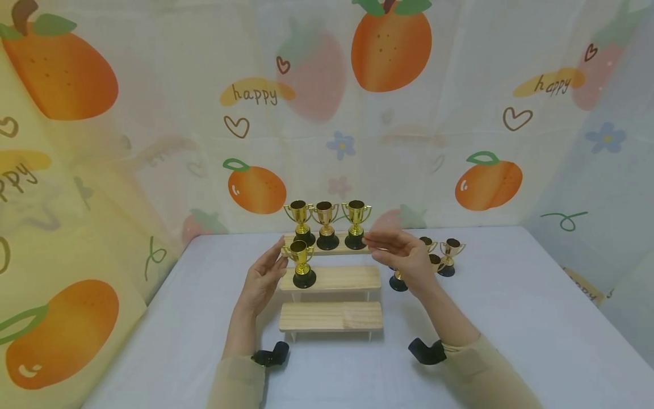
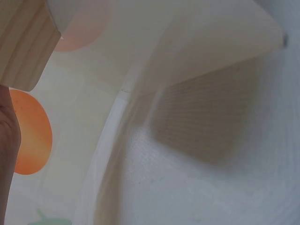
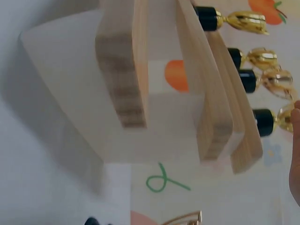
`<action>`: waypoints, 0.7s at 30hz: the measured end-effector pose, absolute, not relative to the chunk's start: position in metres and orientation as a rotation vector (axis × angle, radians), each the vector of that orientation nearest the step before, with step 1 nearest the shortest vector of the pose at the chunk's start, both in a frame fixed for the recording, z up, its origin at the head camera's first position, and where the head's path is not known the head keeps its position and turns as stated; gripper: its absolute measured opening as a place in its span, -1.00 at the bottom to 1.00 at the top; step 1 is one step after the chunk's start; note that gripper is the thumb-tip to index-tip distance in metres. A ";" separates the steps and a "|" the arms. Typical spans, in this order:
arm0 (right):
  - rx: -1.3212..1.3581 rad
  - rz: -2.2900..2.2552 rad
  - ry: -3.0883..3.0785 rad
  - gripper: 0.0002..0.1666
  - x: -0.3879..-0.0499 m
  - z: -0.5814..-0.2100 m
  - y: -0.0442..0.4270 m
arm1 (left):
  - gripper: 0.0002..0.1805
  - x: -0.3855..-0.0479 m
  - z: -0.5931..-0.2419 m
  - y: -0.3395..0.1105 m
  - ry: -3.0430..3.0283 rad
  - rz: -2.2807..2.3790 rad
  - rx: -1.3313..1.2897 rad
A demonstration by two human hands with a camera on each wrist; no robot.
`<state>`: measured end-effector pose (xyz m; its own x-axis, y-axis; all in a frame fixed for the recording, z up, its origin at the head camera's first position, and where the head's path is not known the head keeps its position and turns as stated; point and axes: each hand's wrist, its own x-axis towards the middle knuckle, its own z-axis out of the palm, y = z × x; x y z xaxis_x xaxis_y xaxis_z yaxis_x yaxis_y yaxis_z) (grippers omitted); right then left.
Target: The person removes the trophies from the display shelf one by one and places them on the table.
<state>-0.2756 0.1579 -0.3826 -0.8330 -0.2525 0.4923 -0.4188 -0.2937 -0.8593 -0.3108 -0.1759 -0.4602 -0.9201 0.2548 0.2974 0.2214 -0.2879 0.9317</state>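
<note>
On the top step of a wooden three-step stand (image 1: 331,315) three gold trophy cups with black bases stand in a row: a left trophy (image 1: 298,215), a middle trophy (image 1: 327,218) and a right trophy (image 1: 356,218). A fourth trophy (image 1: 304,272) is upright on the middle step, toward its left end. My left hand (image 1: 260,284) is beside that trophy's left handle, fingers loosely extended; whether they touch it, I cannot tell. To the right of the top-step right trophy is my right hand (image 1: 403,258), its fairly straight fingertips close to the base.
Several more trophies (image 1: 449,255) stand on the white table (image 1: 511,295) right of the stand, partly behind my right hand. The bottom step holds nothing. A fruit-patterned cloth (image 1: 419,142) hangs behind the table.
</note>
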 end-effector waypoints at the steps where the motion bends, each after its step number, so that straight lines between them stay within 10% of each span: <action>1: 0.868 2.281 -1.805 -0.56 -0.275 -0.382 0.154 | -0.26 -0.311 -0.460 -0.176 1.864 2.424 0.623; 21: 0.766 2.255 -2.010 -0.48 -0.285 -0.372 0.076 | -0.28 -0.312 -0.463 -0.177 1.866 2.441 0.672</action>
<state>-0.2851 0.0760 -0.3719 -0.8790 -0.2985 0.3719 -0.3351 -0.1681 -0.9271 -0.3119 -0.1766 -0.4633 -0.9087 0.2507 0.3337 0.2562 -0.2961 0.9202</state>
